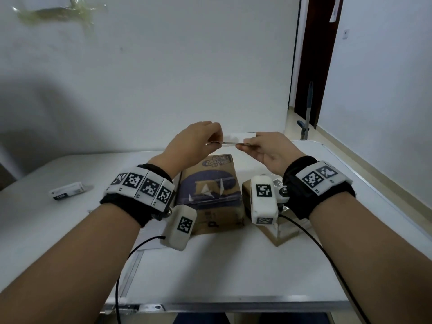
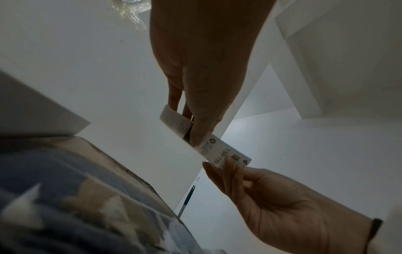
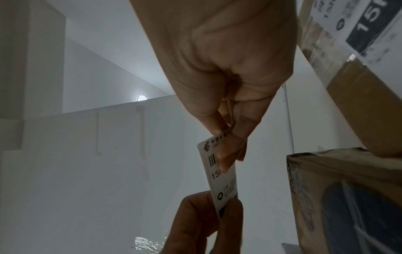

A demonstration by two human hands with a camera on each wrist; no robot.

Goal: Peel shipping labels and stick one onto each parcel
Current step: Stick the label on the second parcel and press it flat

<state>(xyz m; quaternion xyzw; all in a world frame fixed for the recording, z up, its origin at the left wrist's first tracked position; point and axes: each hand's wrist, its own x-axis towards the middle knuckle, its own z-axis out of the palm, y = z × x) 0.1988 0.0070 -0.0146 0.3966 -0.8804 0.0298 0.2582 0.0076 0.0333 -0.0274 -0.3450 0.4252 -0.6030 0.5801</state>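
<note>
Both hands hold a white printed shipping label [image 1: 237, 137] [image 2: 226, 153] [image 3: 225, 185] in the air above the table. My left hand [image 1: 217, 139] [image 2: 193, 135] pinches one end, where a white layer [image 2: 174, 122] curls away from the printed strip. My right hand [image 1: 245, 146] [image 3: 226, 159] pinches the other end, by the barcode. Below them lies a cardboard parcel with blue print [image 1: 210, 190] [image 2: 87, 206] [image 3: 348, 197]. A smaller cardboard parcel [image 1: 278, 232] [image 3: 352, 96] sits to its right, with a printed label [image 3: 367, 22] on it.
Another white label [image 1: 67, 191] lies on the white table [image 1: 233, 265] at the left. A white wall stands close behind the table. At the right are a dark door frame [image 1: 315, 54] and an upright grey-blue pole [image 1: 308, 108]. Black cables run from the wrist cameras.
</note>
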